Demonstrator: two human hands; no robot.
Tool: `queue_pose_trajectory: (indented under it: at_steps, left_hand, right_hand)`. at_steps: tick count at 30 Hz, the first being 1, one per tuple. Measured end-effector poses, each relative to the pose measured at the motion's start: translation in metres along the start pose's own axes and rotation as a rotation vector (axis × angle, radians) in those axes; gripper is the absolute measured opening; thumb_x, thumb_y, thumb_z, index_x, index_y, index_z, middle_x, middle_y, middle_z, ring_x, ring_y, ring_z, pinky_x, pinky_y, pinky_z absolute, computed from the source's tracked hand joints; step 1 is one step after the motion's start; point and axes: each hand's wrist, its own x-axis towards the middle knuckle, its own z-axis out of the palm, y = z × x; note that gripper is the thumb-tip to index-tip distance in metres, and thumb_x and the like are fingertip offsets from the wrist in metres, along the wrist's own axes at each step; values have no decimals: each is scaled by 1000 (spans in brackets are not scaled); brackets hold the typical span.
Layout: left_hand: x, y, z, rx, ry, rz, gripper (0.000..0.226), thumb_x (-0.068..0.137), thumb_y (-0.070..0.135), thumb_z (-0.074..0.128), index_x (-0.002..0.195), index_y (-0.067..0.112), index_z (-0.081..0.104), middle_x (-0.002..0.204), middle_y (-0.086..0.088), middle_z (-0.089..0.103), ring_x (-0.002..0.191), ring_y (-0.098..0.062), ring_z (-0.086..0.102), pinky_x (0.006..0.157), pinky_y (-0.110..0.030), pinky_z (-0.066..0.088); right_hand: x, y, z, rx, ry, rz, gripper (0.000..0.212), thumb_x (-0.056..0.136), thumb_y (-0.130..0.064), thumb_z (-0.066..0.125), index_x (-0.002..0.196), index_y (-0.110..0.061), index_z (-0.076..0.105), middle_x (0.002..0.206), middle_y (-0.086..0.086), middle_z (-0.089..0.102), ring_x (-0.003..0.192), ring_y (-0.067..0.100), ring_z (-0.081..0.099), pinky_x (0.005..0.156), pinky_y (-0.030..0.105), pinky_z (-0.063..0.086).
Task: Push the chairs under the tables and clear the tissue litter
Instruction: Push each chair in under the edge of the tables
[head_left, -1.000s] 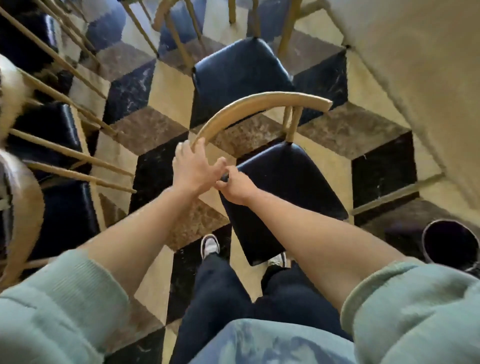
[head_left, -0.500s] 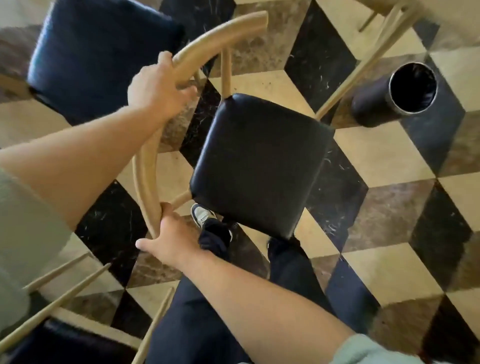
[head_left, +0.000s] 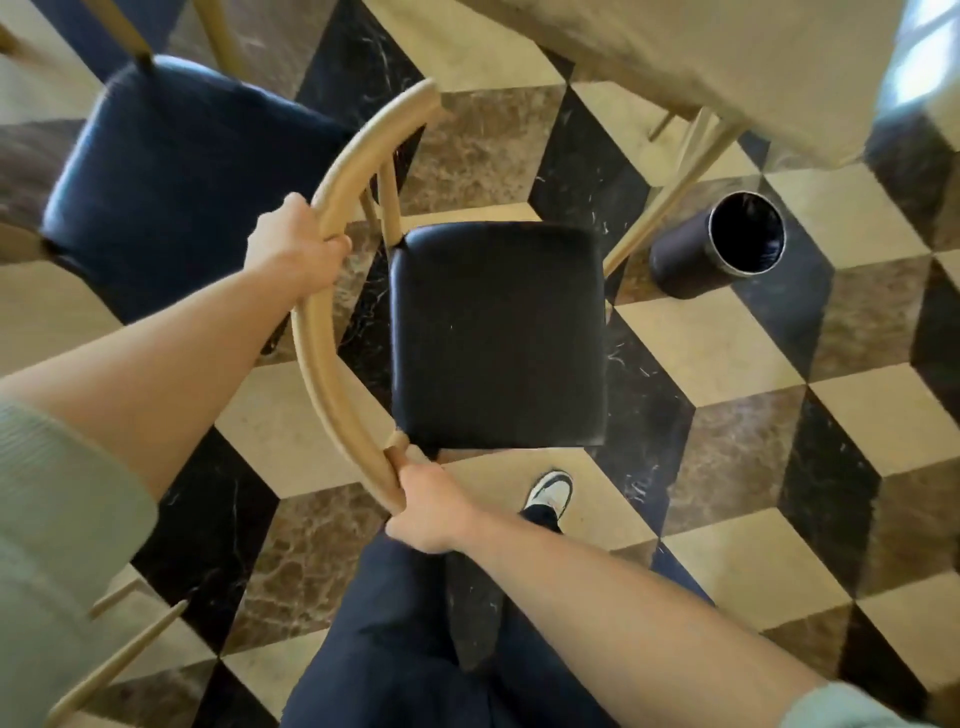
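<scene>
Both hands wrapped around the curved pale wooden backrest rail of the black-cushioned wooden chair: left hand closed on the upper stretch of the arc, right hand closed on its near end, just by the seat's near corner. Chair standing on the cube-patterned marble floor, seat lying to the right of both grips, away from the rail. Beige-clothed table up at the top right, beyond the seat's far edge and well apart from it, with a pale wooden table leg slanting down close to the seat's far right corner. Coming push, judged from this layout: forward and rightward, seat leading, along the line from rail to table. Right hand nearer the body; left hand nearer the table side. Dark cylindrical bin lying on its side just right of that leg (a likely snag if the chair swings wide). Second dark blue-cushioned chair to the upper left, just beside the rail. No tissue litter visible.

Against half a second ago: same two-handed hold, left hand lower on the rail; seat now squarer in view rather than skewed, table edge showing more, bin lower in view.
</scene>
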Motion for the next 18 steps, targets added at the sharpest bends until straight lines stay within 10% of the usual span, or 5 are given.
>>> queue_pose_trajectory:
  at_steps: [3, 8, 18]
  left_hand:
    - [-6, -3, -6, -77, -17, -189, 51, 89, 35, 72, 127, 15, 44, 108, -12, 61, 85, -29, 68, 61, -43, 61]
    - [-13, 8, 11, -314, -64, -403, 58, 83, 30, 81, 127, 20, 46, 97, -13, 69, 54, -23, 75, 42, -37, 58]
    - [-19, 112, 87, -827, -81, -629, 48, 96, 19, 67, 138, 16, 43, 121, -18, 64, 95, -37, 73, 69, -62, 62]
  right_hand:
    - [-12, 33, -43, -197, 34, -46, 78, 78, -19, 68, 149, -21, 37, 120, 15, 65, 108, 39, 62, 86, 42, 53]
    - [-31, 91, -151, -512, 106, -34, 56, 73, -21, 62, 123, -42, 47, 91, -10, 60, 78, 19, 61, 53, 25, 35]
    - [-26, 175, -359, -985, 421, -74, 12, 74, -32, 65, 71, -30, 54, 65, -10, 55, 66, 18, 54, 70, 35, 43]
